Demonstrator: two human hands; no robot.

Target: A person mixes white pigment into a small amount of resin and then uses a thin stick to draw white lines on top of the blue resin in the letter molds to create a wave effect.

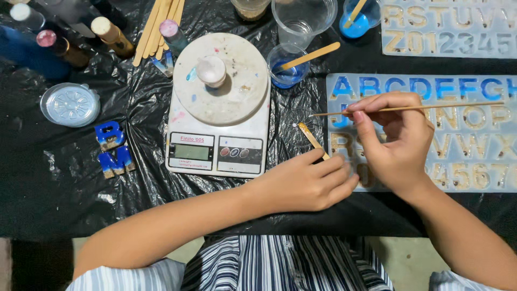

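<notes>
My right hand (396,137) pinches a thin wooden skewer (431,107) that lies level over a clear silicone letter mold (474,129), its tip pointing left past the mold's edge. The mold's top row holds blue fill; lower rows look golden. My left hand (307,183) rests on the black plastic sheet at the mold's near left corner. It grips a flat wooden stick (309,137) that angles up to the left.
A white kitchen scale (218,145) carries a small lidded jar (211,71). Behind it stand clear cups, one with blue liquid and a stick (288,67). A second letter mold (447,27) lies far right. Two finished blue letters (113,151), a round mold (70,104), bottles and sticks lie left.
</notes>
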